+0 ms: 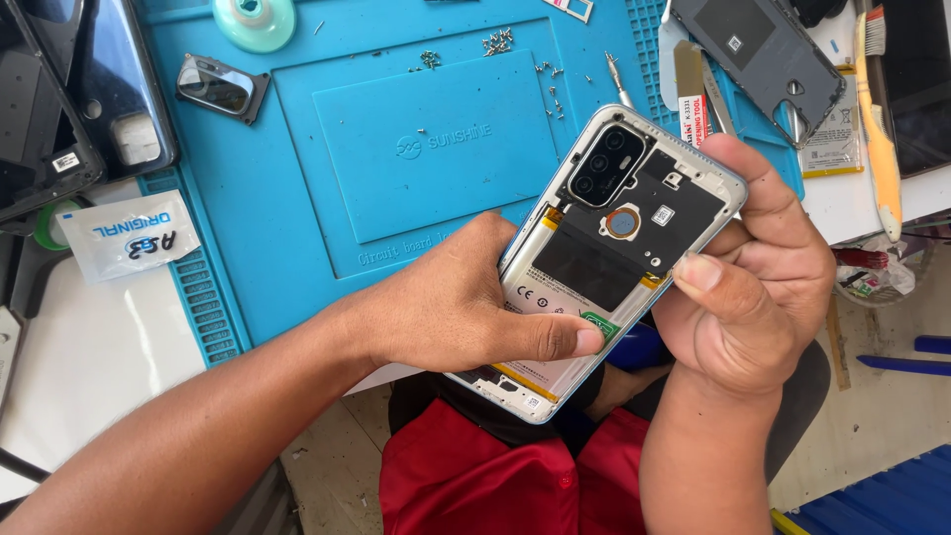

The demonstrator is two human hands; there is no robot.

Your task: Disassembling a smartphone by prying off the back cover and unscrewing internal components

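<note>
An opened smartphone [609,263], its back cover removed, is held tilted above the lap and just off the edge of the blue repair mat [396,149], so that its exposed inside faces the camera. It is gripped along its right edge by the right hand [753,297], whose fingers are closed around the frame with the thumb pressed near the battery [565,297]. The left hand [466,307] is laid over the lower left part, its thumb tip set on a green tab [599,325]; its other fingers are curled underneath and hidden. Loose screws [495,42] are scattered on the mat. A grey back cover [763,50] lies on the counter [89,357], partly cut off. The phone's lower end is possibly still assembled; this is hard to make out.
</note>
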